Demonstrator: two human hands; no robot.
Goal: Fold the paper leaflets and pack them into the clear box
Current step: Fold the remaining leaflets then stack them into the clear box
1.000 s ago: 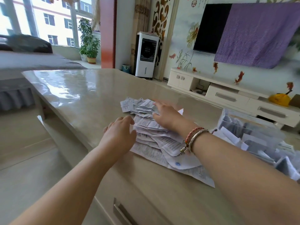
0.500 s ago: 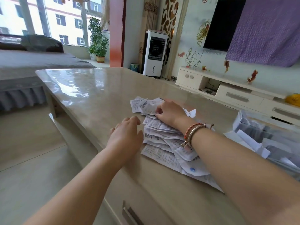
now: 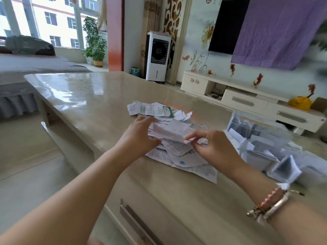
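A heap of printed white paper leaflets (image 3: pixel 185 159) lies on the glossy beige table (image 3: pixel 85 96). One leaflet (image 3: pixel 169 130) is lifted just above the heap. My right hand (image 3: pixel 210 147) pinches its near right corner between thumb and fingers. My left hand (image 3: pixel 139 137) holds its left edge, fingers reaching under the sheet. The clear box (image 3: pixel 256 133) stands to the right of the heap with several folded leaflets inside, and more folded ones (image 3: pixel 284 169) lie at its near side.
The table's near edge has a drawer with a metal handle (image 3: pixel 136 221). Beyond the table are a white TV cabinet (image 3: pixel 247 101), a white air cooler (image 3: pixel 157 57) and a potted plant (image 3: pixel 94 45). A grey bed stands at the left.
My right hand has drawn back from the far side of the heap, bringing one leaflet toward me. My left hand has moved from the heap's left edge onto that leaflet.
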